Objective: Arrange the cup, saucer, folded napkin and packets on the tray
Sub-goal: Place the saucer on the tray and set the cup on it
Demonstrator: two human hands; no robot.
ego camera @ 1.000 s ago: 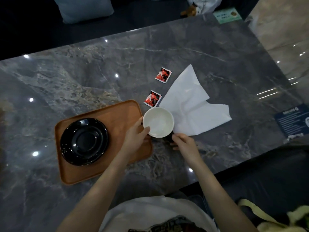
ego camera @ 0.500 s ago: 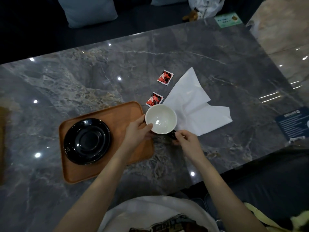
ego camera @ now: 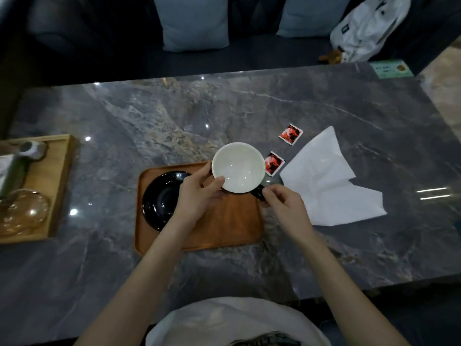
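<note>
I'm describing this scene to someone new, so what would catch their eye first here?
The white-lined cup stands out at the centre, held in both hands over the far right corner of the wooden tray: the left hand on its rim, the right hand at its black handle. A black saucer sits on the tray's left side. To the right, a white napkin lies unfolded on the marble table beside two red packets.

Both forearms bare, reaching forward from bottom of frame, converging toward centre. Left hand (ego camera: 197,196) curled, thumb over rim of cup (ego camera: 238,167), fingers wrapped round its near-left side. Right hand (ego camera: 284,206) palm down, fingertips pinching cup's dark handle. Wrists roughly level, hands close together.
</note>
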